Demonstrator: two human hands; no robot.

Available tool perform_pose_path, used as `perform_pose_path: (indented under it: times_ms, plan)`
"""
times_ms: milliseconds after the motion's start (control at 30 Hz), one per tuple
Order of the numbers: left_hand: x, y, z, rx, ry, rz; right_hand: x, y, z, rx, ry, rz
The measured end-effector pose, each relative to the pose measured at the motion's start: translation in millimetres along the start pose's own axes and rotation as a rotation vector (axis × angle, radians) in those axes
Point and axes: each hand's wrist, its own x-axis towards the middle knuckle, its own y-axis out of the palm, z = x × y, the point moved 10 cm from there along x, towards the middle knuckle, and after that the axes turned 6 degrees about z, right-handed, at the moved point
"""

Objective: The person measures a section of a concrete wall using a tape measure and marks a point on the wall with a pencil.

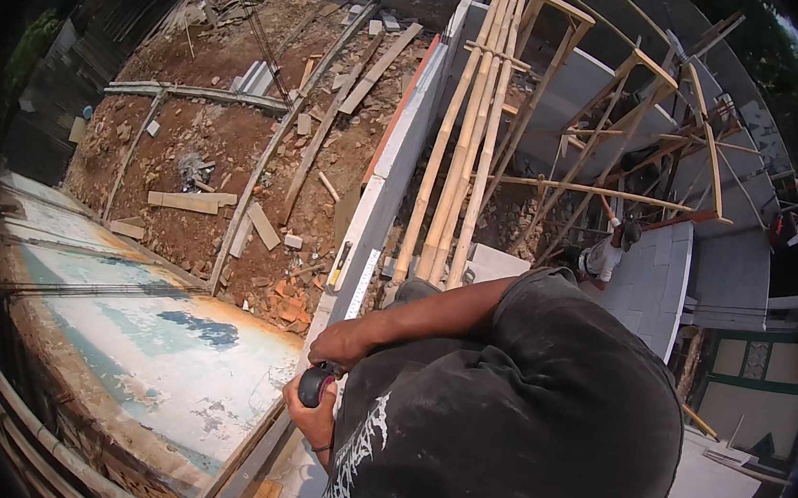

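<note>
A dark round tape measure [315,387] with a reddish ring sits in my left hand [310,417], whose fingers are closed around its case. My right hand [342,344] reaches across from above, its fingers curled at the upper side of the case, partly hiding what they pinch. Beyond my right hand, a white marked strip [363,282], looking like the tape's blade, lies along the narrow wall top [389,176]. A yellow and black utility knife [339,264] rests on the wall just left of the strip.
Bamboo poles [466,150] run beside the wall, with wooden scaffolding [626,88] to the right. A co-worker [605,254] is below there. Rubble and planks [190,202] cover the lower ground on the left. A weathered painted slab [169,342] lies nearer.
</note>
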Motion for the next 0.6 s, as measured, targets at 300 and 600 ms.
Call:
perform_pose_path:
  times_ms: [300,600]
  plan:
    - [54,6,-25,-0.036,0.034,0.193,-13,-37,-15,0.15,-0.024,-0.395]
    - [62,5,-50,-0.026,0.084,0.182,-43,-59,-4,0.268,-0.12,-0.53]
